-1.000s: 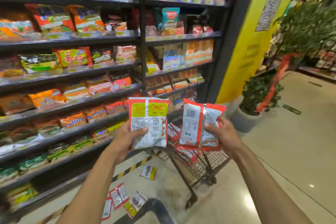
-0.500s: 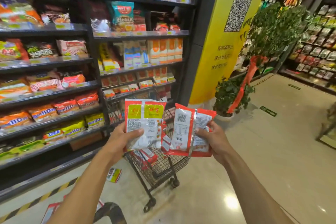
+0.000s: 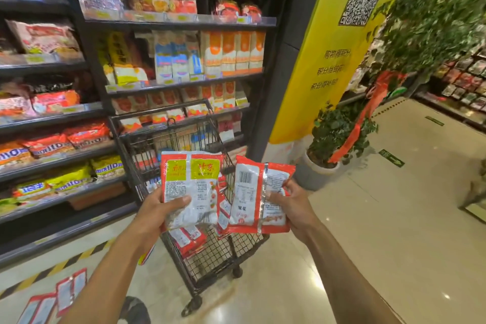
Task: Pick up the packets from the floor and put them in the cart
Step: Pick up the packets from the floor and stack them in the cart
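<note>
My left hand (image 3: pixel 157 214) grips a red, white and yellow packet (image 3: pixel 193 187) by its lower left corner. My right hand (image 3: pixel 290 208) grips a red and white packet (image 3: pixel 249 197) with a barcode by its right edge. Both packets are held upright just above the black wire cart (image 3: pixel 210 252), which stands straight ahead against the shelves. Several red packets (image 3: pixel 188 241) lie inside the cart's basket. More red and white packets (image 3: pixel 71 288) lie on the floor at the lower left, beside my left forearm.
Black shelving (image 3: pixel 181 25) stocked with food packets fills the left and centre. A yellow pillar (image 3: pixel 331 60) rises right of it, with a potted plant (image 3: pixel 334 134) at its foot. Open beige floor (image 3: pixel 394 218) stretches to the right.
The view has turned right and closed in on the cart. Both hands, still holding their packets, now sit lower and directly over the basket. Fewer floor packets show.
</note>
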`<state>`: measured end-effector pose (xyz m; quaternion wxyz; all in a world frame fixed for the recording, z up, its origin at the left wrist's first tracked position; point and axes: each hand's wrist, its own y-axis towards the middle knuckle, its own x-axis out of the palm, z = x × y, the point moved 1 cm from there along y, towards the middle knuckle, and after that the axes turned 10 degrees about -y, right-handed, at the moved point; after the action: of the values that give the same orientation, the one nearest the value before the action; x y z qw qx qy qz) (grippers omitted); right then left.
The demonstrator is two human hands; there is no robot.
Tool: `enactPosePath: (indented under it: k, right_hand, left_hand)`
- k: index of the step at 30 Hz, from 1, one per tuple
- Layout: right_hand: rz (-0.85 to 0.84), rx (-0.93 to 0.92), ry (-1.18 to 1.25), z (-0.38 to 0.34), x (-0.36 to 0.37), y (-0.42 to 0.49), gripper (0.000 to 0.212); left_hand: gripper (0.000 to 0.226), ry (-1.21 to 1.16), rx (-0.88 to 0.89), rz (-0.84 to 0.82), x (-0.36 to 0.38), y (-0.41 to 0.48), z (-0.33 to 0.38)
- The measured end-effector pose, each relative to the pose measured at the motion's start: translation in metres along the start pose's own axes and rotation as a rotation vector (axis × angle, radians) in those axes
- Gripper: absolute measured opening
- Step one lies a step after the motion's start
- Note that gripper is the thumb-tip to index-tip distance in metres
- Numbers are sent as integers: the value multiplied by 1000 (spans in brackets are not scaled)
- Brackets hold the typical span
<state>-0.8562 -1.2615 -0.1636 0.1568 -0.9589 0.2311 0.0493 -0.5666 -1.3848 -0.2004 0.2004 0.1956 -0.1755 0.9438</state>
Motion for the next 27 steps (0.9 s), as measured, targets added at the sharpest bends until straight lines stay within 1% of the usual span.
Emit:
enactPosePath:
  k: [1,4,6,7,8,10,11,13,15,16,19,20,22,24,27]
  right_hand:
    - [-12,10,-14,-3,0,14,38]
    - [-25,21,-36,-8,1,59,39]
    - [-36,32,-48,-9,3,86,38]
    - [-41,34,-57,-9,4,99,37]
    - [-50,36,-71,-8,5,111,36]
    - [-73,52,-95,-6,8,134,36]
    - [-86,63,-107,-3,10,146,36]
    - [-118,83,-123,4,15,172,37]
    - [-147,102,-149,12,21,197,37]
    - [-165,107,-162,18,24,211,37]
    - [-217,130,-187,35,31,251,35]
    - [-227,142,-195,43,33,266,36]
    - [-264,182,-241,61,36,292,38]
    - [-303,200,-282,79,39,318,38]
    - [-342,230,-356,115,50,360,40]
  left_hand:
    - [51,-3,-8,17,-1,16,-1]
    - [39,-6,-17,59,-1,57,2]
    - [38,-19,-21,79,-2,76,2]
    - [44,-33,-19,85,-2,83,2]
    - [60,-50,-14,89,-4,89,1]
    - [97,-61,-33,122,-9,101,-2]
    - [106,-58,-43,145,-13,107,-6]
    - [109,-60,-64,190,-22,118,-17]
    - [103,-58,-92,241,-25,128,-28]
    - [95,-48,-105,281,-25,133,-33]
    - [49,-63,-106,372,-26,153,-52]
    - [41,-34,-125,407,-25,162,-57]
    - [35,21,-161,481,-26,177,-75]
    - [32,18,-195,577,-26,192,-89]
    - [38,-23,-217,714,-38,220,-123]
